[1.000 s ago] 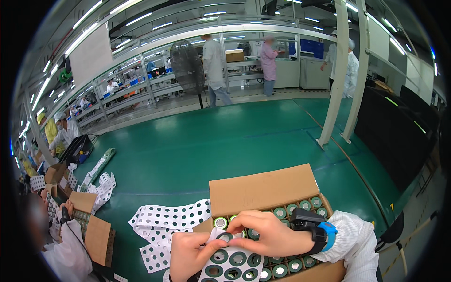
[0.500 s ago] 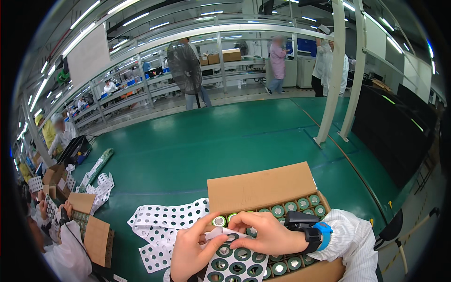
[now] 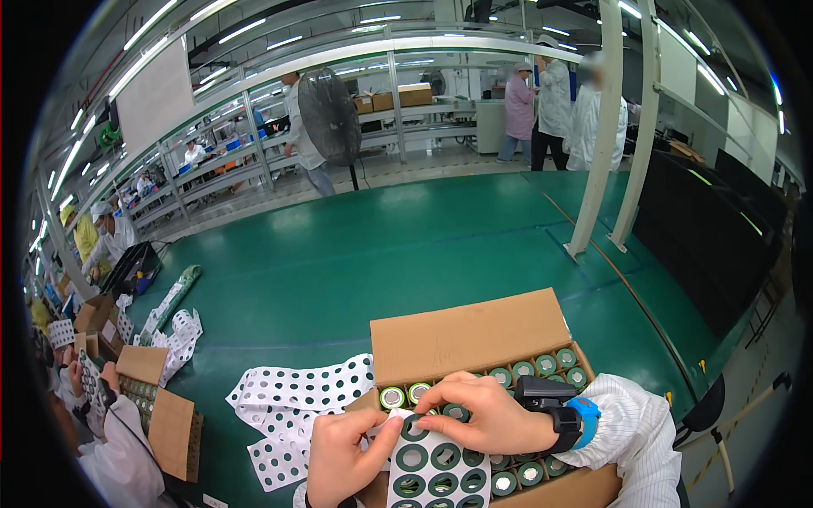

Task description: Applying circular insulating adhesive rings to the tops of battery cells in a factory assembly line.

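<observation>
My left hand (image 3: 349, 453) pinches the upper left corner of a white sheet of green ring stickers (image 3: 428, 471). At the sheet's top edge, the thumb and fingertips of my right hand (image 3: 474, 415) are closed on a green ring sticker (image 3: 406, 430); whether it is fully off the backing I cannot tell. Beneath both hands stands an open cardboard box (image 3: 470, 334) of upright cylindrical battery cells. Two bright green cells (image 3: 393, 397) with bare silver tops show just beyond my fingers. Other cells (image 3: 524, 368) have dark green rings on top. The sheet hides part of the box.
White punched backing strips (image 3: 279, 461) lie left of the box. Farther left, another person (image 3: 118, 461) works at an open carton (image 3: 174, 432) beside a plastic-wrapped roll (image 3: 174, 296). Metal posts (image 3: 597, 144) rise from the green table (image 3: 381, 254); black panels (image 3: 707, 237) stand at right.
The sheet has shifted slightly right, and my left fingers have drawn lower. My right fingers have risen a little, uncovering more of the bright green cells. People in the background have moved.
</observation>
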Demonstrator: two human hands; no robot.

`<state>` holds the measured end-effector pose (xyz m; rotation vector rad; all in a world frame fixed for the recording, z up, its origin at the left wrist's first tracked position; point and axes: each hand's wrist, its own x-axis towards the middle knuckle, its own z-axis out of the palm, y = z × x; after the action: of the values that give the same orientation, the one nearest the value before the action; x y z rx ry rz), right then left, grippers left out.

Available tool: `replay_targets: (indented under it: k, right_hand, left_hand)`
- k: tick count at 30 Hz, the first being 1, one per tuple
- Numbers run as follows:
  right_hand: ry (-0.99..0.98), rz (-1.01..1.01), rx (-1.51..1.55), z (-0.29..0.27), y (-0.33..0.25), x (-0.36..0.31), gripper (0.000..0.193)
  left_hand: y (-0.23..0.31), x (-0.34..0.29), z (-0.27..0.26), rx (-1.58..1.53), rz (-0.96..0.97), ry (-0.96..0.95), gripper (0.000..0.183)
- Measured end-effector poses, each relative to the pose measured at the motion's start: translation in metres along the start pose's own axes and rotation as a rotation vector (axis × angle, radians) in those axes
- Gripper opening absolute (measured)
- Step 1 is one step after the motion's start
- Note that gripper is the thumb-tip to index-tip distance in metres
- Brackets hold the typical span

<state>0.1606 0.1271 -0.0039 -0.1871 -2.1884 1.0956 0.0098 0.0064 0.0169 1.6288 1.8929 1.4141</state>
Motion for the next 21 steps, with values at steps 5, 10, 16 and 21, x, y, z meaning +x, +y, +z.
replay_targets:
  k: [5,10,16,21]
  right_hand:
    - [0.035,-0.202,-0.224,-0.006,0.001,0.004,0.009]
    - [0.005,-0.233,0.015,-0.017,-0.009,0.005,0.008]
    - [0.074,0.110,-0.139,-0.044,0.045,0.020,0.011]
    - [-0.172,0.429,-0.329,-0.040,0.075,0.018,0.019]
  left_hand:
    - [-0.003,0.002,0.003,0.030,-0.010,-0.038,0.019]
    - [-0.006,0.002,0.003,0.072,-0.056,0.040,0.017]
    - [-0.009,-0.003,-0.022,0.099,-0.180,0.017,0.016]
    - [-0.006,-0.007,-0.035,0.045,-0.272,-0.006,0.014]
